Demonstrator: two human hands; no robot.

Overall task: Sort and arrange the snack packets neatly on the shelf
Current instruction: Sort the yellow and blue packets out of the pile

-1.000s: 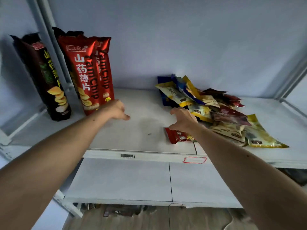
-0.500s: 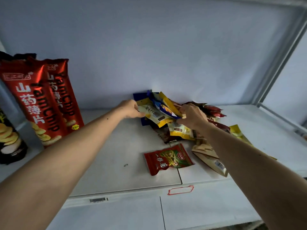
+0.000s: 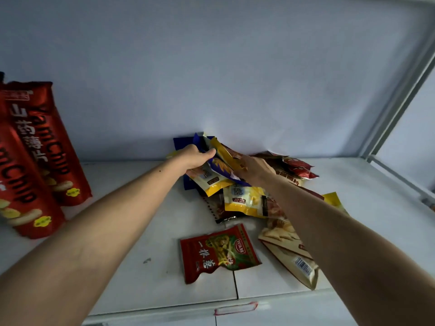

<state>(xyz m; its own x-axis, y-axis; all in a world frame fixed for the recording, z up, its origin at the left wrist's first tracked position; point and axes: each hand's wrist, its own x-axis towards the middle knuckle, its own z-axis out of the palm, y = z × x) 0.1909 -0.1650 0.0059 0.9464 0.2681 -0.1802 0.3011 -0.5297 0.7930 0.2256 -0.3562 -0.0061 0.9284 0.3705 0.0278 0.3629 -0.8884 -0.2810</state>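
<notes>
A loose heap of snack packets (image 3: 244,198) lies against the back wall of the white shelf (image 3: 131,278). My left hand (image 3: 196,157) grips the top of a blue and yellow packet (image 3: 221,167) at the heap's upper left. My right hand (image 3: 255,169) is buried in the heap beside it, fingers closed on a yellow packet (image 3: 223,152). A red packet (image 3: 219,252) lies flat and apart in front of the heap. A beige packet (image 3: 289,257) with a barcode lies to its right, partly under my right forearm.
Two tall red YamChip bags (image 3: 35,161) stand upright at the left, leaning on the back wall. A white shelf post (image 3: 400,97) rises at the right. A red-outlined label holder (image 3: 235,309) sits on the shelf's front edge.
Both hands have reached further back into the heap and closed on packets at its top. The view has moved in closer; the black chip bag at the far left has left the frame.
</notes>
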